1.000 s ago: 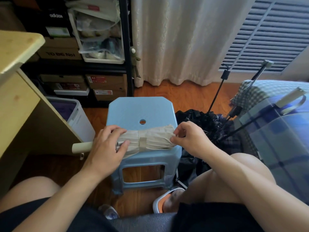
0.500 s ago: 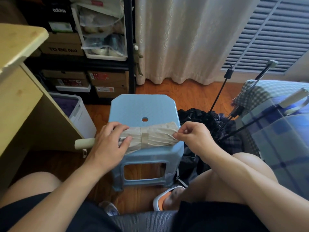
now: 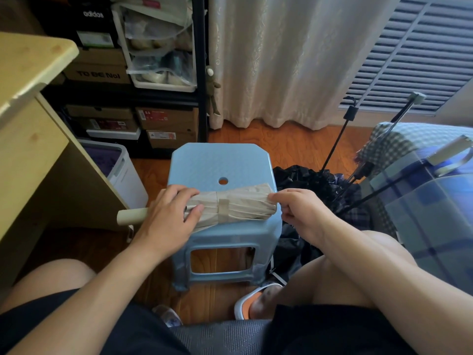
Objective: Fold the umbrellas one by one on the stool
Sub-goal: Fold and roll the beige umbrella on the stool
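Observation:
A beige folded umbrella (image 3: 238, 204) lies across the near edge of the light blue plastic stool (image 3: 220, 162), wrapped by its strap, its pale handle sticking out to the left. My left hand (image 3: 171, 213) grips the umbrella near the handle end, fingers curled over the fabric. My right hand (image 3: 294, 208) pinches the fabric at the umbrella's right tip. A black unfolded umbrella (image 3: 320, 180) lies on the floor right of the stool, its thin shafts slanting up to the right.
A wooden desk (image 3: 30, 129) stands at the left with a white bin (image 3: 115, 165) beside it. Shelves with shoe boxes (image 3: 163, 119) are behind. A curtain hangs at the back. A checked blue bed cover (image 3: 430, 196) fills the right. My knees flank the stool.
The view has shifted slightly. My right hand has slid a little along the umbrella's right tip, and my left hand keeps its hold near the handle.

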